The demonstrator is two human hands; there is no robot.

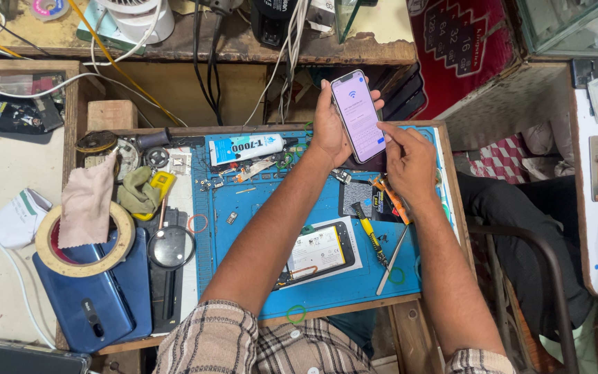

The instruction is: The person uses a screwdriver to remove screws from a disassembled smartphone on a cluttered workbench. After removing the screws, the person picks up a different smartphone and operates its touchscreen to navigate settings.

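Phone point(358, 116) lit, assembled, gripped in left hand point(330, 128); right hand point(410, 159) empty, forefinger tapping screen; opened phone point(316, 253) at 6 o'clock untouched.

I see little bare room on the blue mat point(354, 277): an opened phone point(316, 253), a yellow-handled screwdriver point(369, 232) and tweezers point(390, 262) lie between my forearms. The glue tube point(247, 148) blocks the mat's far edge. Left of the mat, the tape roll point(84, 239), pink cloth point(88, 201) and magnifying glass point(171, 247) crowd the bench. Cables point(205, 62) hang behind.
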